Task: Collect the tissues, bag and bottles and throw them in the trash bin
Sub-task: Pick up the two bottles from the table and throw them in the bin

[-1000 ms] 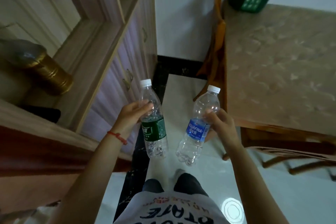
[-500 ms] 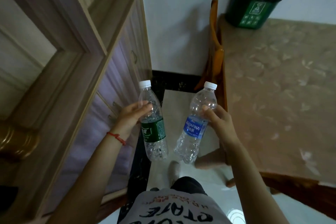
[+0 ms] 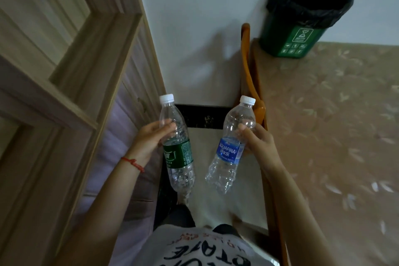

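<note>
My left hand (image 3: 151,138) grips a clear plastic bottle with a green label (image 3: 177,151) and a white cap, held upright in front of me. My right hand (image 3: 257,142) grips a second clear bottle with a blue Aquafina label (image 3: 228,151), tilted slightly right. Both bottles look empty. A green trash bin (image 3: 295,39) lined with a black bag stands on the far left corner of the table, against the wall, well ahead of both hands. No tissues or bag show in view.
A table with a beige leaf-patterned cloth (image 3: 336,136) fills the right side. An orange wooden chair back (image 3: 248,71) stands against its left edge. A wooden cabinet with drawers (image 3: 71,93) runs along the left. A narrow strip of tiled floor (image 3: 216,205) lies between them.
I have moved forward along the gap, so the bin and table have come closer and lower in view. The gold vessel on the left shelf has left the view. Both hands still hold their bottles.
</note>
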Available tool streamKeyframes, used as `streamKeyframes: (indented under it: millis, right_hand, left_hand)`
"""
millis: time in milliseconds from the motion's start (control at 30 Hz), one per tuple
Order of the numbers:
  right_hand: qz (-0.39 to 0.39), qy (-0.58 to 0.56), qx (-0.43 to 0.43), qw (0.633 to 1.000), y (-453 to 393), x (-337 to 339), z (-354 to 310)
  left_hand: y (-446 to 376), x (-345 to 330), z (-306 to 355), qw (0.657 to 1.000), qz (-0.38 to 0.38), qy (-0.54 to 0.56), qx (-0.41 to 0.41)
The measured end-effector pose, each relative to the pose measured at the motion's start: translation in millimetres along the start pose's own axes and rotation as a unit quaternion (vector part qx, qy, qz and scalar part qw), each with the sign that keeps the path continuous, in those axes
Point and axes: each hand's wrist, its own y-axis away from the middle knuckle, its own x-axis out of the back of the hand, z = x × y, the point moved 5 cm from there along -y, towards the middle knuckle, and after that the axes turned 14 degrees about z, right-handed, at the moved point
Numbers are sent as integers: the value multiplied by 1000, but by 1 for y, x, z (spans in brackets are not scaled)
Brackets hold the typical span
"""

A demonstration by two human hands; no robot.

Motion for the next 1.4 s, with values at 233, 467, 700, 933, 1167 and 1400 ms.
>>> streamKeyframes:
  millis: [233,467,700,933,1167,1400]
  right_hand:
    - [33,-23,4,999,-77,-37,-30]
    - [62,-18,25,998,-136,-59,-51]
    - [90,-51,10,995,-204,-62,-68]
    - [98,-57,13,993,-281,-55,-92]
    - [116,-68,3,991,-334,-48,-108]
    - [193,-85,-36,977,-359,-27,-104]
  left_hand:
    - [-99,-28,55,997,-67,-11,-28]
    - [-178,-51,88,995,-101,-4,-22]
    - [-242,-93,105,991,-130,-18,-13]
    - [-311,-143,128,991,-124,-46,-6]
    - [-358,-197,154,983,-178,-47,5]
    - [-394,-265,176,949,-296,-105,10]
